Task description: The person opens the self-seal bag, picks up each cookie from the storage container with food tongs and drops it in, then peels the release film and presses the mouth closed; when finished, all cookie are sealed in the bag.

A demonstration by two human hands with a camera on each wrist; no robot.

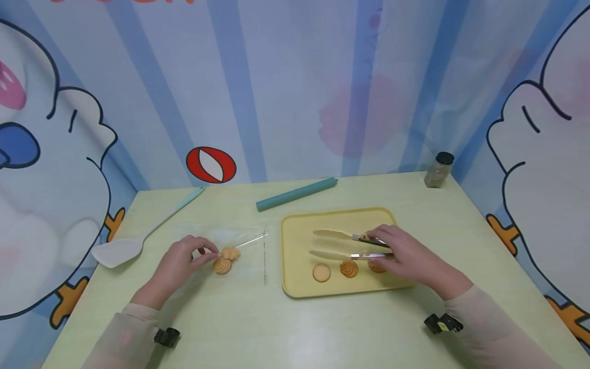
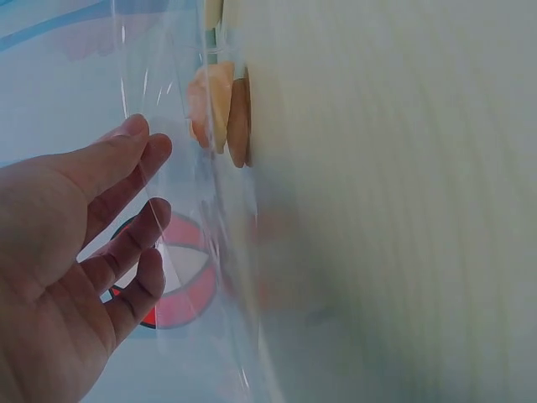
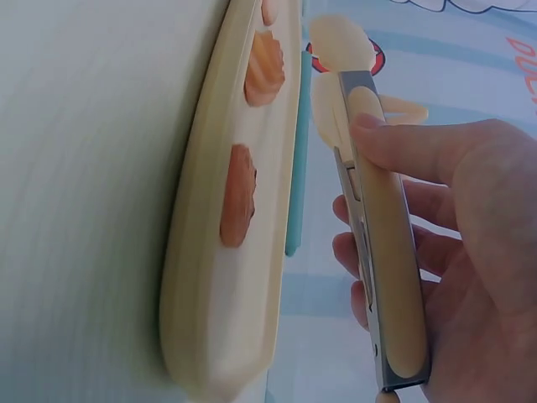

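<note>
My left hand (image 1: 177, 261) pinches the film of a clear plastic bag (image 1: 251, 266) between thumb and forefinger; the left wrist view shows the film lifted at the fingertips (image 2: 134, 126). Inside the bag lie a swirled cookie (image 1: 222, 266) and a paler cookie (image 1: 231, 253). My right hand (image 1: 405, 253) grips tongs (image 3: 386, 235) above the yellow tray (image 1: 295, 241). The tongs' pale tips are spread apart with nothing between them. On the tray lie a plain round cookie (image 1: 321, 273), a swirled cookie (image 1: 349, 269) and a browner cookie (image 3: 239, 197), partly hidden by the right hand in the head view.
A white spatula (image 1: 121, 252) with a light green handle lies at the left. Behind the tray is a teal rolled stick (image 1: 297, 195). A black-lidded jar (image 1: 439, 170) stands at the back right corner, near the printed curtain (image 1: 295, 92).
</note>
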